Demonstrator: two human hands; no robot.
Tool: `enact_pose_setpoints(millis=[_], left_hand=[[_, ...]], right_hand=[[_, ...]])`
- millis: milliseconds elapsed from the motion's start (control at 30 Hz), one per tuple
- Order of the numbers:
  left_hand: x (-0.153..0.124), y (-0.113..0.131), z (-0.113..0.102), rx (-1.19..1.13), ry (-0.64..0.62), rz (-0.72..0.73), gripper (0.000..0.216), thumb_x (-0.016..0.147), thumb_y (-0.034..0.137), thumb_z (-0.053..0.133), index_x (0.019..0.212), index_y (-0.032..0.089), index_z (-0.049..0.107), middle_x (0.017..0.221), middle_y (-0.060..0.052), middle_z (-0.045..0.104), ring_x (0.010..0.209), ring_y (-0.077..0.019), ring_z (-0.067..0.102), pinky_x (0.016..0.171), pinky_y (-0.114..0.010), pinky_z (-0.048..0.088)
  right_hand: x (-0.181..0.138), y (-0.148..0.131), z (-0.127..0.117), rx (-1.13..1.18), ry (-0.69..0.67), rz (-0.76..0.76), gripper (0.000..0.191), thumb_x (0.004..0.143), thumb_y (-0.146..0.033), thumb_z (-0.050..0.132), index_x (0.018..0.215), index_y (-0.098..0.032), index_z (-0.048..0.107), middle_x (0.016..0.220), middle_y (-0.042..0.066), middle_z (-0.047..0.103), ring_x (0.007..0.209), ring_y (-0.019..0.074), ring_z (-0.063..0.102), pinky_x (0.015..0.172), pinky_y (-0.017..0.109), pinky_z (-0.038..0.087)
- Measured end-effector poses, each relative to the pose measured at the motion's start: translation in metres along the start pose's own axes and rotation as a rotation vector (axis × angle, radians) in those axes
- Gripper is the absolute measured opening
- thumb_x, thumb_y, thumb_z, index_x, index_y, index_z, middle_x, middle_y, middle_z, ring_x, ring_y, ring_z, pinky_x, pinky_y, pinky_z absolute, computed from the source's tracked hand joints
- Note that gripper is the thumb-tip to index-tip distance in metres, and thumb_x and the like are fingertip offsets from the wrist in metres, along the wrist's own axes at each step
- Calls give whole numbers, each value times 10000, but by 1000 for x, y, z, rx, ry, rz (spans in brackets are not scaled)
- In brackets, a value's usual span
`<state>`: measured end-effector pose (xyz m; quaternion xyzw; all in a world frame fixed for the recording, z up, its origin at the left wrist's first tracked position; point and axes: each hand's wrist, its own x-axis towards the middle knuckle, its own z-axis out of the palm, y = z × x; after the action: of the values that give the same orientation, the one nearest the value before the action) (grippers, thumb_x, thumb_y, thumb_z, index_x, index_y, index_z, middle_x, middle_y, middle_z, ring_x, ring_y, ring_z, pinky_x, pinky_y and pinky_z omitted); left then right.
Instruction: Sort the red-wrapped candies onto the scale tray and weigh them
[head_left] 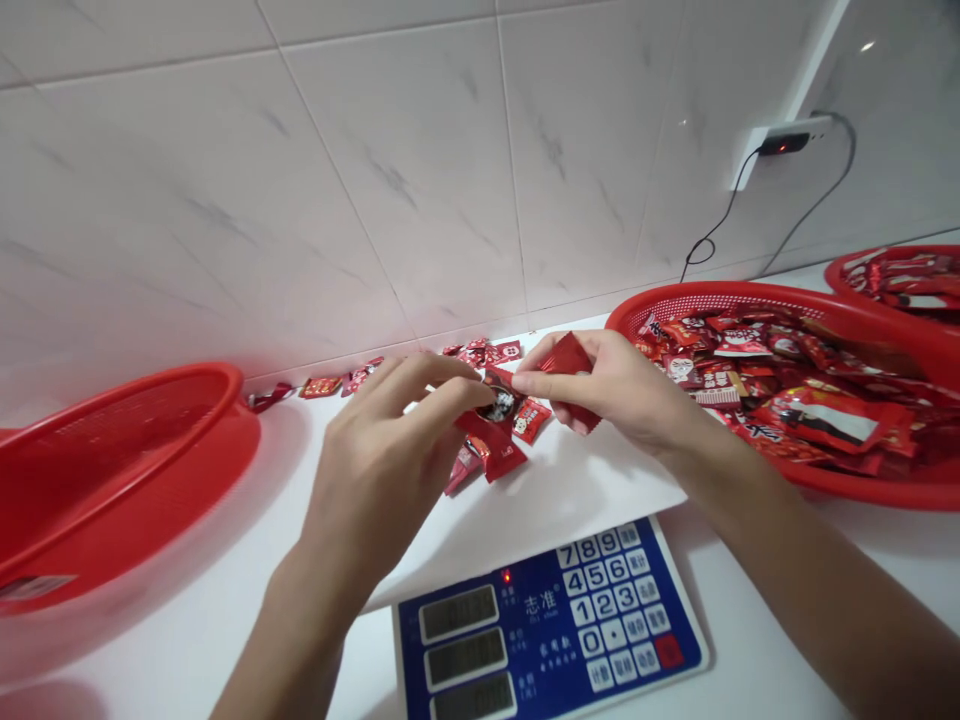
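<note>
My right hand (607,385) is closed on a red wrapped candy packet (568,365), pinched between thumb and fingers above a digital scale's white pan (592,470). Beside it, my left hand (390,430) has its fingers curled down onto a red packet with a dark printed centre (501,402). Its thumb is mostly hidden. Several more red packets lie on the pan under the hands, among them a shiny one (499,455) and a smaller one with a printed figure (532,418). In front is the scale's blue keypad panel (540,625).
A red plastic basket heaped with wrapped packets (750,480) stands at right, another (885,258) behind it. At left are red baskets (172,480). Loose packets (321,387) line the tiled wall (405,180). A plugged-in adapter (784,145) trails a thin cable.
</note>
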<state>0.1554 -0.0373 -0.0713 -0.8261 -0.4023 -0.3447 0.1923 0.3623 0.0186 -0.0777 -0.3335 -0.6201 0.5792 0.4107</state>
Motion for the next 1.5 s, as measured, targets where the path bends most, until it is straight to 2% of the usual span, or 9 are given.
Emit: enact_pose_setpoints(millis=[67, 200, 367, 733, 1033, 1167, 1267, 1367, 1500], left_hand=[[-1, -2, 0, -101, -106, -53, 259, 925, 78, 624, 1087, 274, 673, 1090, -25, 721, 981, -206, 691, 759, -301, 555], [-3, -6, 1, -536, -331, -338, 515, 857, 383, 768, 1323, 318, 559, 1176, -39, 727, 1050, -238, 703, 805, -332, 611], [-5, -5, 9, -670, -280, -618, 179, 919, 401, 656, 969, 230, 639, 855, -32, 756, 799, -209, 735, 633, -291, 594], [-1, -4, 9, -508, -305, -499, 105, 917, 268, 585, 973, 210, 651, 846, -42, 754, 752, -201, 716, 588, -288, 540], [-3, -25, 5, -132, -223, -405, 112, 918, 321, 652, 906, 237, 725, 570, 25, 660, 432, -139, 533, 411, -244, 360], [-1, -10, -2, -201, -81, -357, 142, 930, 305, 675, 1051, 237, 702, 866, -18, 740, 667, -156, 647, 570, -249, 510], [1, 9, 1, -232, -84, -223, 280, 948, 330, 684, 1207, 228, 652, 1118, -75, 711, 889, -195, 679, 761, -312, 581], [2, 18, 8, -101, -88, -122, 249, 963, 303, 669, 1193, 209, 644, 1104, -90, 701, 954, -229, 676, 807, -363, 588], [1, 16, 9, -75, -88, -144, 99, 981, 190, 604, 1054, 222, 662, 957, -39, 724, 851, -198, 688, 720, -311, 576]], right_hand=[[2, 3, 2, 8, 51, -18, 171, 740, -184, 859, 778, -130, 701, 522, -57, 553, 448, 55, 491, 396, 170, 357], [4, 5, 4, 32, 135, -105, 193, 688, -126, 874, 766, -133, 698, 565, -55, 591, 449, 50, 492, 387, 169, 366], [0, 2, 9, 37, 118, -137, 204, 663, -84, 878, 734, -130, 692, 563, -72, 578, 428, 37, 479, 373, 162, 363], [2, 3, 5, -27, 48, -6, 159, 716, -85, 814, 785, -140, 682, 551, -66, 572, 406, 37, 452, 378, 171, 343], [0, -3, -1, 399, 64, 115, 255, 702, -65, 777, 928, -151, 699, 811, 21, 690, 688, 110, 611, 621, 218, 526], [-7, -5, 8, 561, -55, 85, 284, 740, -79, 749, 1007, -170, 718, 902, 45, 711, 900, 164, 671, 846, 266, 561], [-13, -6, 16, 544, -193, 91, 114, 765, -143, 730, 863, -192, 700, 775, 12, 652, 720, 153, 628, 753, 302, 576], [-15, -7, 22, 508, -238, 133, 115, 764, -165, 724, 729, -205, 622, 662, -28, 557, 587, 124, 539, 649, 288, 550], [-14, -6, 22, 483, -348, 152, 126, 764, -142, 733, 731, -211, 632, 675, -19, 590, 651, 146, 595, 731, 296, 547]])
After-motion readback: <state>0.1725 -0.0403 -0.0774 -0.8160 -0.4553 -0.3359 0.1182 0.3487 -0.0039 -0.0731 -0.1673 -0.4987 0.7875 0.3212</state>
